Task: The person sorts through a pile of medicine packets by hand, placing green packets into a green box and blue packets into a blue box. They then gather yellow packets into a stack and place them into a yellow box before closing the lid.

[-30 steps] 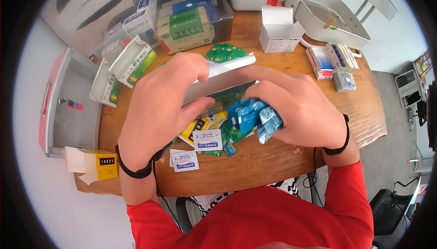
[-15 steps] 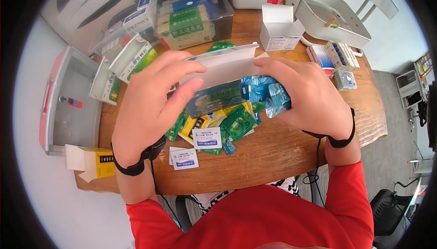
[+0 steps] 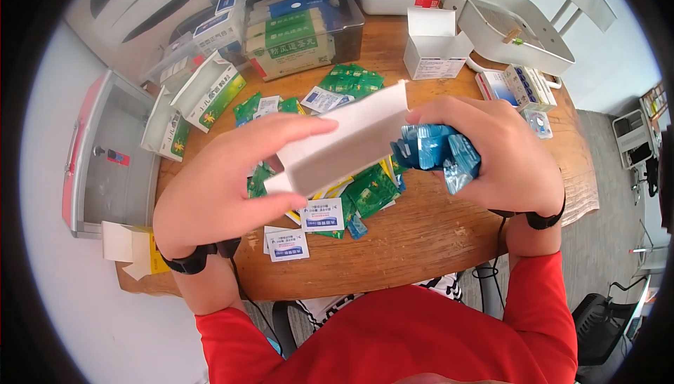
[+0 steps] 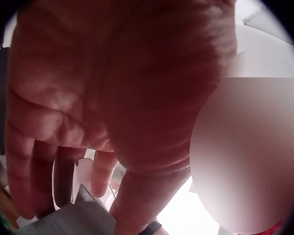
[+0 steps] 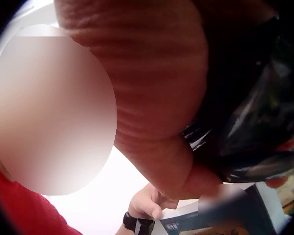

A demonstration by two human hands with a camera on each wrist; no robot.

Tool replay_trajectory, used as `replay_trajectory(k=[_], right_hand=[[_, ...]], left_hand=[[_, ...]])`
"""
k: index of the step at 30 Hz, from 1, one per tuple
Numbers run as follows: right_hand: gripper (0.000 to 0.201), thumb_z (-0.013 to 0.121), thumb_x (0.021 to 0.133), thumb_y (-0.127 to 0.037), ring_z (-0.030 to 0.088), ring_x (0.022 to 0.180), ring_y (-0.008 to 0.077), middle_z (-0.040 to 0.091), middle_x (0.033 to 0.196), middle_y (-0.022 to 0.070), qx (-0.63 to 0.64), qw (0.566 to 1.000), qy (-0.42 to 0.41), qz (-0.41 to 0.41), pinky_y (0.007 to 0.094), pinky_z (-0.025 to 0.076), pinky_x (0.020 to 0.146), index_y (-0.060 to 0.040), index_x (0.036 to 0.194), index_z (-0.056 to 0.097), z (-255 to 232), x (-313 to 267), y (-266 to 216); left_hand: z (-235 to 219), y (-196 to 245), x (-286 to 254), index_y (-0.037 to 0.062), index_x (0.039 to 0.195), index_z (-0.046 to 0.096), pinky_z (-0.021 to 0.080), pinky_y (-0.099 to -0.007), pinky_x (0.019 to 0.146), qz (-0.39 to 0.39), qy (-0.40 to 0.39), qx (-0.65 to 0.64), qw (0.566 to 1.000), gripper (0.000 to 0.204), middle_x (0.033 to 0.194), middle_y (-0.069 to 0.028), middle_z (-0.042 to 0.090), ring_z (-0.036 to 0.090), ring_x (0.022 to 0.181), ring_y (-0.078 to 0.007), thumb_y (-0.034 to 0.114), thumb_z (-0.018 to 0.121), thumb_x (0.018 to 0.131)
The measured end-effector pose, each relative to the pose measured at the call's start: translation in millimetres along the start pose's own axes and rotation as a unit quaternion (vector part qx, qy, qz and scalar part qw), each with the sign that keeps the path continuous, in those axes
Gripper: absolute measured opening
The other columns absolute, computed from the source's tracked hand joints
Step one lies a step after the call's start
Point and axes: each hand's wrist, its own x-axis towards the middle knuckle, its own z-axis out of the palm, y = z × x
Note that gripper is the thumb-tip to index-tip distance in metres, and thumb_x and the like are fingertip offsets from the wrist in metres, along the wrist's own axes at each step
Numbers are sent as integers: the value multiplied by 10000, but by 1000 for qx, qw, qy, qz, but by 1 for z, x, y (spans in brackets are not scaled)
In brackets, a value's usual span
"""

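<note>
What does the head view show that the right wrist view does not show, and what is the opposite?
Only the head view: two-tone white sachets on the table and a yellow box.
Only the right wrist view: the dark printed outer face of the open box.
Both: that box, the left hand, and the right hand holding blue packets.

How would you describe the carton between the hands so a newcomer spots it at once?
Start at the wooden table, at its loose sachets. Above them, the left hand grips the open carton, white inside showing. Unlike the other open boxes, it is held off the table, beside the blue packets in the right hand.
</note>
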Motion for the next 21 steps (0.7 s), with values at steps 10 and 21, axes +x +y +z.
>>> replay_trajectory(k=[10,21], right_hand=[[447,827,740,-22,720,891,428,739,946,176,29,999,-18,-17,474,567,741,-42,1157,667,3,0,-4],[464,853,772,-32,721,878,429,759,957,177,-88,995,16,33,451,562,750,-65,1202,683,5,6,-26]], left_hand=[[7,0,6,36,1497,619,522,-404,1085,51,-21,38,998,813,1417,-157,698,687,1261,-341,163,906,748],[-2,-43,14,84,1625,459,527,-394,1125,6,4,-103,995,902,1518,-124,588,617,1320,-220,40,866,822]])
